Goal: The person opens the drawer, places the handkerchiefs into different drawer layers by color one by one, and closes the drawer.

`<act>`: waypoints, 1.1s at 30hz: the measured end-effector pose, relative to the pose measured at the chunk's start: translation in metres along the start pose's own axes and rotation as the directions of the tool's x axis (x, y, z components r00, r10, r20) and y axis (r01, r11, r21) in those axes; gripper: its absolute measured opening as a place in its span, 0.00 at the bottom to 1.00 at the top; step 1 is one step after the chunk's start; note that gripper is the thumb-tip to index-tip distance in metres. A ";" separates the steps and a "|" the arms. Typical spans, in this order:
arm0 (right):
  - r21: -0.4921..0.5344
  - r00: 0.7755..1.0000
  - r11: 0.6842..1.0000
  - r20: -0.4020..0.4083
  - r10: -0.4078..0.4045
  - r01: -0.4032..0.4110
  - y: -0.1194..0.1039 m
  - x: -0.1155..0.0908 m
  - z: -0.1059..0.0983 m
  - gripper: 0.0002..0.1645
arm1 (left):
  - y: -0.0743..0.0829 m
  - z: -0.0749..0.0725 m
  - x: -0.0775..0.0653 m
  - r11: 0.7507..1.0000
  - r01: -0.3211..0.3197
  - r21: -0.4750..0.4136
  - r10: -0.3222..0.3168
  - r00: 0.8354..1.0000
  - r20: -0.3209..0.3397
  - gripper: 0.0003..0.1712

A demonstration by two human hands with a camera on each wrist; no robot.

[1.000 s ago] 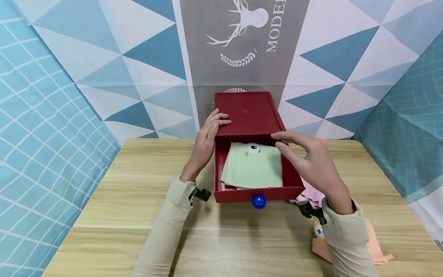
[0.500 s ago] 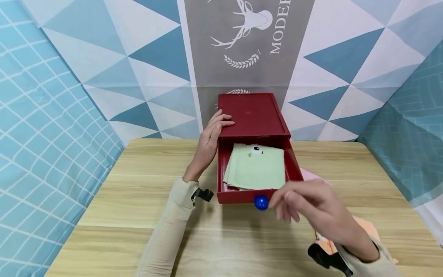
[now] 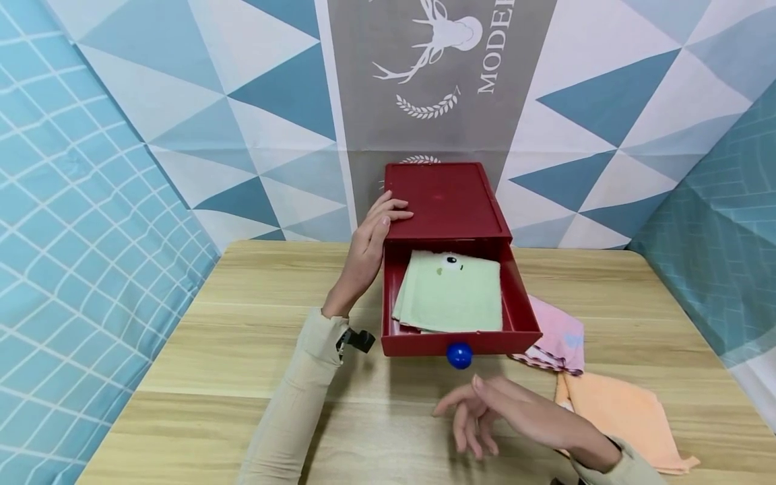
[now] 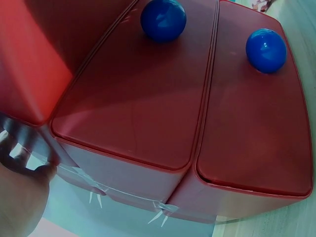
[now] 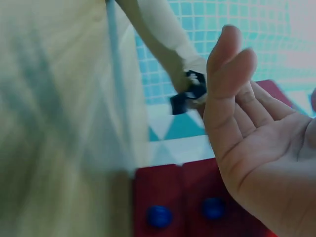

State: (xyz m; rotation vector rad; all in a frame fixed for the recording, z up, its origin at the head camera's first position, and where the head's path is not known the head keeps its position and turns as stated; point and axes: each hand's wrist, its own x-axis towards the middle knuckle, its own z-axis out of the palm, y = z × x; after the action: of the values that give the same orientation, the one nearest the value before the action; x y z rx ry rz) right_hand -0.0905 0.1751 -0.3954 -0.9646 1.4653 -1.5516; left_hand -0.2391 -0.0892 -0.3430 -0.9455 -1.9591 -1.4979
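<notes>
In the head view, my left hand (image 3: 366, 249) rests on the top left edge of a dark red drawer cabinet (image 3: 439, 199), fingers laid over its top. The cabinet's top drawer (image 3: 418, 345) is pulled out, with a blue round knob (image 3: 459, 356) on its front. Inside lies a folded pale green towel (image 3: 455, 296) with a stitched eye. In front of the knob and below it hangs my right hand (image 3: 503, 411), fingers loosely bent and holding nothing. The left wrist view shows two closed lower drawers, a middle one (image 4: 128, 98) and a bottom one (image 4: 252, 123).
Right of the cabinet, a folded pink towel (image 3: 560, 333) lies on the wooden table (image 3: 261, 350). Nearer the front, an orange towel (image 3: 624, 411) lies partly behind my right forearm. A patterned wall covering (image 3: 279, 135) stands close behind the cabinet.
My right hand has moved from the drawer's right side, past the knob, down toward the table's front. The left hand stays on the cabinet; the drawer stays pulled out.
</notes>
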 end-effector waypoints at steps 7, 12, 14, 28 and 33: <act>0.257 0.999 0.966 0.039 0.027 -0.036 0.013 0.019 -0.009 0.43 | 0.002 0.000 -0.001 0.999 0.032 0.012 -0.032 0.999 0.001 0.24; 0.357 0.999 0.934 0.032 -0.025 0.012 0.013 0.026 -0.011 0.44 | 0.002 0.000 -0.001 1.000 0.027 0.012 -0.027 1.000 0.002 0.23; 0.379 0.998 0.924 0.030 -0.060 0.044 0.013 0.026 -0.012 0.43 | 0.002 0.000 -0.001 1.000 0.019 0.008 -0.019 1.000 0.004 0.23; 0.392 0.996 0.916 -0.045 -0.076 0.087 0.007 0.025 -0.014 0.39 | 0.004 -0.002 0.000 0.999 0.033 0.020 -0.033 0.999 0.004 0.24; 0.388 0.996 0.918 -0.077 -0.052 0.079 0.004 0.028 -0.016 0.38 | 0.004 -0.001 0.000 0.999 0.034 0.015 -0.035 0.999 0.007 0.23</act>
State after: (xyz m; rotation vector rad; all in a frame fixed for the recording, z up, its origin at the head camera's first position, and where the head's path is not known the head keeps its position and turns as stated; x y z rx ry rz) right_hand -0.1163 0.1559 -0.3995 -0.7355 1.1107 -1.8512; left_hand -0.2359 -0.0896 -0.3406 -0.9165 -1.9984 -1.4990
